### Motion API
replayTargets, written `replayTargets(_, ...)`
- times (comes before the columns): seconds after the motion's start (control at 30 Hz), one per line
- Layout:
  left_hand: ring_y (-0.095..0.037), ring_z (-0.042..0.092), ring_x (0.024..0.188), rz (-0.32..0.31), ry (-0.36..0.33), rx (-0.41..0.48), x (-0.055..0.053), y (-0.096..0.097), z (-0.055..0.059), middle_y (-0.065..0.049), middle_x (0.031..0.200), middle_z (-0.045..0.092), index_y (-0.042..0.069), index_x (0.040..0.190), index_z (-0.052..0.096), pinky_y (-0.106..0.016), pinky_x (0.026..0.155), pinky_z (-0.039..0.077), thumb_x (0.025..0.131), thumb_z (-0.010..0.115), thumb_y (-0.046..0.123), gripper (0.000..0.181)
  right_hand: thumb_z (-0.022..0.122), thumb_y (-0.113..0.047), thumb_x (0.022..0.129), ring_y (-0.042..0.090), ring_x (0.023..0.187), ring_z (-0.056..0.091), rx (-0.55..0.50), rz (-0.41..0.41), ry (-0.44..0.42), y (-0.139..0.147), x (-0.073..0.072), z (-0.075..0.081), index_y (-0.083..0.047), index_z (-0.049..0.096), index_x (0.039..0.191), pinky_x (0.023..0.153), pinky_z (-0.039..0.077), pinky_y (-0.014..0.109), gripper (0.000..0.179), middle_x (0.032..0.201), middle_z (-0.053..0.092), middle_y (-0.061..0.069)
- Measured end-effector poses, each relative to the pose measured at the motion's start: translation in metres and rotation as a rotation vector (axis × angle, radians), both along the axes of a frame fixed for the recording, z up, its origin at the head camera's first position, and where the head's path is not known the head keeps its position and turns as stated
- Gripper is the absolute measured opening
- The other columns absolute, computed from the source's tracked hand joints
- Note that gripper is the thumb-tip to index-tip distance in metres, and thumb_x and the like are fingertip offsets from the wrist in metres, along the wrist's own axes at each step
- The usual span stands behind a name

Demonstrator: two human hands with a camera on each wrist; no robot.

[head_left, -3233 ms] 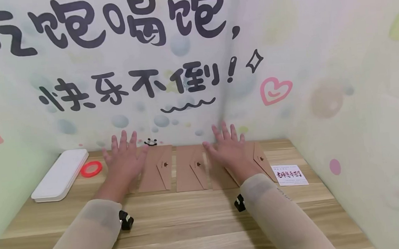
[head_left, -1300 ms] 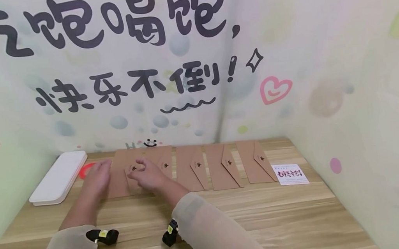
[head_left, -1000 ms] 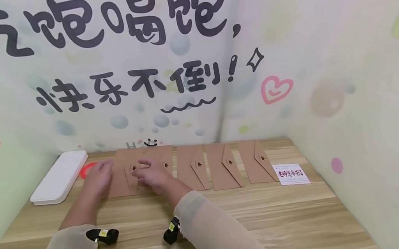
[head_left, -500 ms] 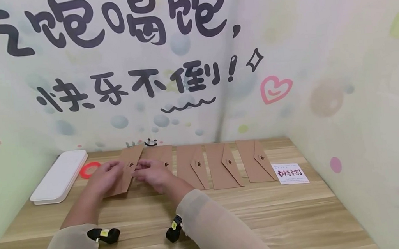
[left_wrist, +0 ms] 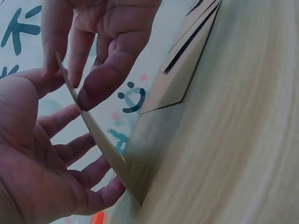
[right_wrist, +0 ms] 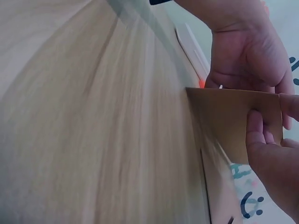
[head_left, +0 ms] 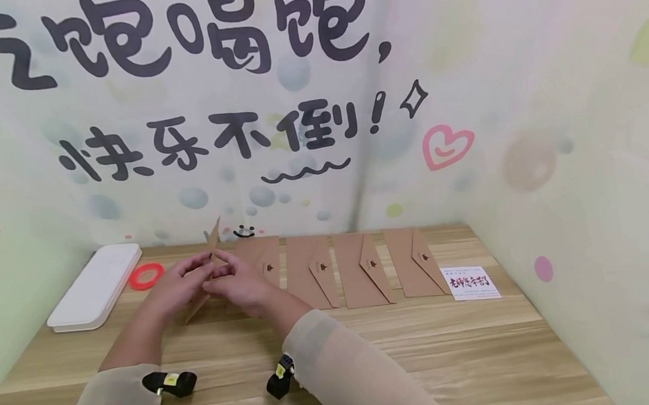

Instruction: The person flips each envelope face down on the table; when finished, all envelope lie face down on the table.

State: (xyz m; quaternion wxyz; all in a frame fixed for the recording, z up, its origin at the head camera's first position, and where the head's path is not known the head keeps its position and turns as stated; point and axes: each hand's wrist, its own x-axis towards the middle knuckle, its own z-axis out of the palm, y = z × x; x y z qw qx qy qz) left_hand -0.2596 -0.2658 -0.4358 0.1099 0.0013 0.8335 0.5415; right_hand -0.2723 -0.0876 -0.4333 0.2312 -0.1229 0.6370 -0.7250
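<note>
A brown paper envelope (right_wrist: 219,112) stands tilted up on edge at the left end of the row, seen nearly edge-on in the head view. My left hand (head_left: 174,290) holds it from the left, its fingers (left_wrist: 93,172) spread along the back face and its thumb side near the upper edge. From the other side my right hand (head_left: 248,288) pinches the upper edge, with the thumb (right_wrist: 255,133) against the front face. In the left wrist view the fingertips of both hands meet at that edge. The flap is hidden in the head view.
Several more brown envelopes (head_left: 307,267) lie in a row to the right, flaps facing right. A white printed card (head_left: 474,281) lies at the row's right end. At left are a red ring (head_left: 145,267) and a white case (head_left: 96,287). A printed backdrop (head_left: 323,190) rises behind the table.
Both hands, first spread over the row, moved to the leftmost envelope. That envelope, flat until about a second ago, has been tilted up on edge, and the hands have come together on it.
</note>
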Motion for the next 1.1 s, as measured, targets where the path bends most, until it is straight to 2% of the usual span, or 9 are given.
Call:
replayTargets(0.2,-0.046,0.035,0.158,0.052,-0.013,0.023,0.001,0.0,0.001,-0.018,0.178,0.026,0.021,0.172,0.024,-0.067,0.119,0.045,0.108,0.047,0.062,0.079,0.075,-0.008,0.098,0.019,0.108,0.071,0.006,0.022,0.03,-0.002,0.005,0.004,-0.019,0.05,0.161,0.102,0.062,0.042,0.068,0.129,0.065,0.004)
replayTargets(0.37,-0.04,0.041,0.153,0.122,0.014,0.058,0.001,0.002,0.002,-0.017,0.175,0.032,0.022,0.171,0.027,-0.042,0.106,0.058,0.11,0.044,0.06,0.075,0.073,-0.021,0.102,0.025,0.121,0.072,0.063,0.042,0.056,-0.003,0.009,0.005,-0.028,0.053,0.158,0.103,0.062,0.044,0.06,0.147,0.062,0.001)
replayTargets(0.47,-0.037,0.043,0.151,0.154,0.035,0.052,0.001,0.003,0.003,-0.017,0.173,0.035,0.022,0.171,0.029,-0.032,0.101,0.056,0.111,0.041,0.059,0.071,0.072,-0.027,0.103,0.02,0.127,0.069,0.098,0.061,0.058,-0.003,0.01,0.005,-0.034,0.051,0.159,0.107,0.06,0.046,0.06,0.155,0.059,-0.001)
replayTargets(0.67,-0.043,0.042,0.153,0.257,0.043,-0.059,0.004,0.004,0.01,-0.014,0.174,0.036,0.025,0.168,0.037,-0.061,0.117,0.048,0.109,0.037,0.061,0.068,0.07,-0.033,0.104,0.024,0.138,0.061,0.142,0.096,0.007,-0.004,0.01,0.0,-0.044,0.056,0.154,0.114,0.054,0.055,0.052,0.159,0.058,0.001)
replayTargets(0.8,-0.045,0.039,0.156,0.313,0.042,-0.071,0.005,0.001,0.013,-0.013,0.173,0.039,0.024,0.166,0.04,-0.067,0.122,0.039,0.109,0.038,0.061,0.068,0.07,-0.037,0.104,0.027,0.136,0.059,0.152,0.124,-0.056,-0.005,0.009,-0.006,-0.042,0.056,0.154,0.115,0.053,0.055,0.052,0.153,0.062,0.0)
replayTargets(0.87,-0.041,0.043,0.154,0.336,0.061,-0.064,0.005,-0.003,0.014,-0.013,0.17,0.044,0.022,0.164,0.044,-0.062,0.12,0.043,0.109,0.041,0.058,0.065,0.07,-0.039,0.104,0.03,0.139,0.059,0.17,0.12,-0.062,-0.005,0.009,-0.007,-0.037,0.053,0.157,0.116,0.052,0.053,0.056,0.153,0.062,0.001)
replayTargets(0.97,-0.03,0.054,0.14,0.369,0.11,-0.067,0.004,-0.011,0.013,-0.012,0.164,0.052,0.019,0.16,0.049,-0.04,0.103,0.053,0.111,0.044,0.046,0.057,0.069,-0.041,0.104,0.033,0.144,0.059,0.168,0.096,-0.071,-0.005,0.009,-0.009,-0.023,0.047,0.162,0.119,0.051,0.05,0.064,0.156,0.061,0.006)
replayTargets(1.03,-0.021,0.057,0.129,0.395,0.141,-0.075,0.003,-0.017,0.012,-0.012,0.161,0.056,0.017,0.158,0.053,-0.026,0.088,0.052,0.11,0.047,0.035,0.051,0.069,-0.04,0.104,0.034,0.145,0.059,0.148,0.078,-0.078,-0.005,0.008,-0.01,-0.015,0.043,0.164,0.121,0.049,0.05,0.069,0.156,0.061,0.01)
replayTargets(1.1,-0.018,0.057,0.123,0.414,0.158,-0.114,0.002,-0.023,0.01,-0.011,0.159,0.059,0.015,0.156,0.055,-0.02,0.079,0.049,0.107,0.046,0.024,0.05,0.069,-0.037,0.104,0.034,0.145,0.058,0.125,0.061,-0.089,-0.005,0.008,-0.011,-0.01,0.042,0.164,0.121,0.048,0.05,0.071,0.155,0.061,0.013)
